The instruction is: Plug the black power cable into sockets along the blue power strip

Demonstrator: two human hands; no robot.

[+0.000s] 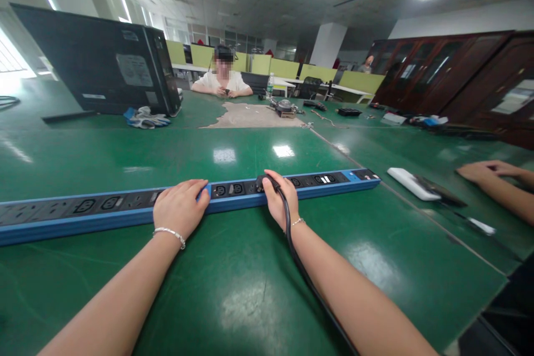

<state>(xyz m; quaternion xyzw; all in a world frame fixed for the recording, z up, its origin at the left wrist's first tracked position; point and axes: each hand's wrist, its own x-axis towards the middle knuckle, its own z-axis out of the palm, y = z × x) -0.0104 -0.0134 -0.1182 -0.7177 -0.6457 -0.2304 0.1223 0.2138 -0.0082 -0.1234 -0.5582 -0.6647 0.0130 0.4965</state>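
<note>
A long blue power strip [233,203] with black sockets lies across the green table. Over its middle part my left hand [179,206] is closed, gripping the body with the thumb along the top. My right hand [281,200] pinches a black power plug [262,182] at one of the sockets, right of my left hand. How deep the plug sits in the socket is hidden by my fingers. From the plug a black cable [298,261] runs over my right wrist and down past the bottom of the view.
A black computer case [125,67] stands at the back left, gloves [146,118] beside it. A white power bank-like block [413,183] and a dark flat object [442,192] lie right, near another person's hands [486,169]. Another person [223,78] sits opposite.
</note>
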